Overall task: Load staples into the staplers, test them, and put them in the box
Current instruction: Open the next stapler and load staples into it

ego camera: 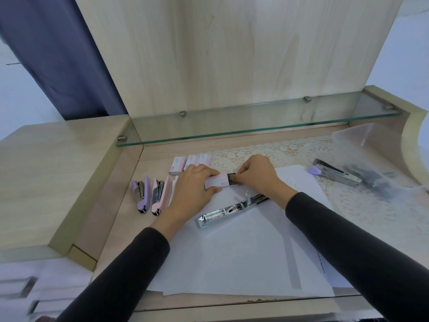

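Two hands met over the paper (243, 252). Left hand (192, 189) gripped a pink staple box (214, 182); right hand (257, 175) pinched the dark staple strip (232, 178) at its end. Opened stapler (232, 209) lay on the paper, just beside them.

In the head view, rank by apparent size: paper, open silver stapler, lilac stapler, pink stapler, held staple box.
Paper
silver stapler
lilac stapler and pink stapler, alike
staple box, smallest, though the left hand hides part
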A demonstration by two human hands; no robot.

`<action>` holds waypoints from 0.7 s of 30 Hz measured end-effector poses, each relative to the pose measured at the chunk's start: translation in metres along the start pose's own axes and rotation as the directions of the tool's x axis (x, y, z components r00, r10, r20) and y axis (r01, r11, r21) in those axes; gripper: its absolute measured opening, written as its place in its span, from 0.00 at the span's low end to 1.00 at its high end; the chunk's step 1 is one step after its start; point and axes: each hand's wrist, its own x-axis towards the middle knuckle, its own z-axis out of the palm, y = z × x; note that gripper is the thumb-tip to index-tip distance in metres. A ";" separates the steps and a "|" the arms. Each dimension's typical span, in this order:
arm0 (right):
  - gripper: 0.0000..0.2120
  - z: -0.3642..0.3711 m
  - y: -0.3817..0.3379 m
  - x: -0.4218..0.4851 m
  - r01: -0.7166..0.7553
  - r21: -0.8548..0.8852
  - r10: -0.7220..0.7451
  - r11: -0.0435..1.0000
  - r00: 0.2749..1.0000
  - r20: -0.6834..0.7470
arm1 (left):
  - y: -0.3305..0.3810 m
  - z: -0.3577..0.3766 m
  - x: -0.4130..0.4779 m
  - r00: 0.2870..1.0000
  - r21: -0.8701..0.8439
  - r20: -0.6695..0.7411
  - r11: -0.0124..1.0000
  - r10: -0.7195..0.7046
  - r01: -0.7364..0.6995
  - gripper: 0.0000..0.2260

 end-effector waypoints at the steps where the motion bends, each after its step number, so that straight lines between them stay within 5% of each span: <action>1: 0.11 0.003 -0.001 0.001 -0.016 -0.004 0.015 1.000 1.000 -0.014 | 0.000 0.000 0.000 1.000 0.001 0.000 1.000 -0.001 0.001 0.16; 7: 0.12 0.012 -0.008 -0.002 -0.051 -0.069 0.049 0.996 0.998 -0.040 | 0.000 0.000 0.000 1.000 0.002 -0.001 1.000 -0.002 0.002 0.17; 15: 0.22 0.009 -0.006 -0.007 0.057 0.064 -0.056 0.996 0.998 -0.021 | -0.001 0.001 0.000 1.000 0.009 -0.003 1.000 0.000 0.000 0.17; 21: 0.07 -0.008 -0.001 -0.011 0.042 0.268 -0.029 0.962 0.998 -0.054 | -0.002 0.001 0.000 1.000 0.018 0.002 1.000 0.000 0.000 0.17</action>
